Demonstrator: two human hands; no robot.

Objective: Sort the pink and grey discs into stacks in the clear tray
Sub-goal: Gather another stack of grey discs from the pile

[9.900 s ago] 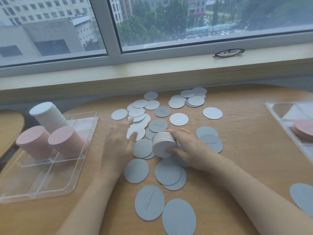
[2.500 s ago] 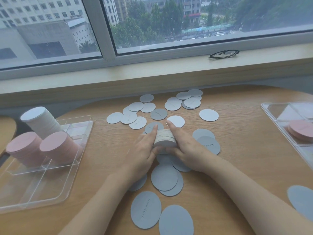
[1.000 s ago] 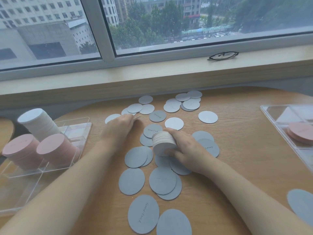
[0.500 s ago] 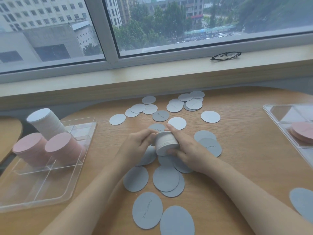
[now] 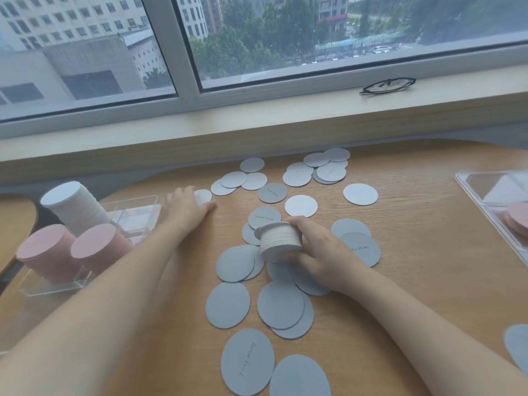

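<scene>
From my remote seat I see the right hand (image 5: 320, 250) curled around a short stack of grey discs (image 5: 281, 241), thumb on the near side and fingers wrapped over the far side, holding it just above the loose discs near the middle of the wooden table (image 5: 414, 281). The top disc of that stack sits a little askew, overhanging toward the left. The left hand (image 5: 187, 208) reaches out flat to the left of the pile, fingers extended and pressing on a single pale disc (image 5: 203, 196) that lies alone on the wood; motion blur softens the fingertips, so I cannot tell whether they are pinching its edge. Loose grey discs (image 5: 281, 304) lie scattered around and below the held stack, several overlapping, some with handwriting on their faces, and a further cluster (image 5: 317, 170) sits nearer the window sill. At the far left stands the clear tray (image 5: 134, 204), divided into compartments; it carries one tall leaning stack of grey discs, which I call the tall grey stack (image 5: 74, 207), and in front of it two pink stacks (image 5: 71, 252) side by side, touching each other. At the right edge I see part of a second clear tray (image 5: 468, 184) with a few pink discs (image 5: 518, 218) lying in it. A pair of black-framed glasses (image 5: 387, 85) rests on the window sill, well apart from the work.
</scene>
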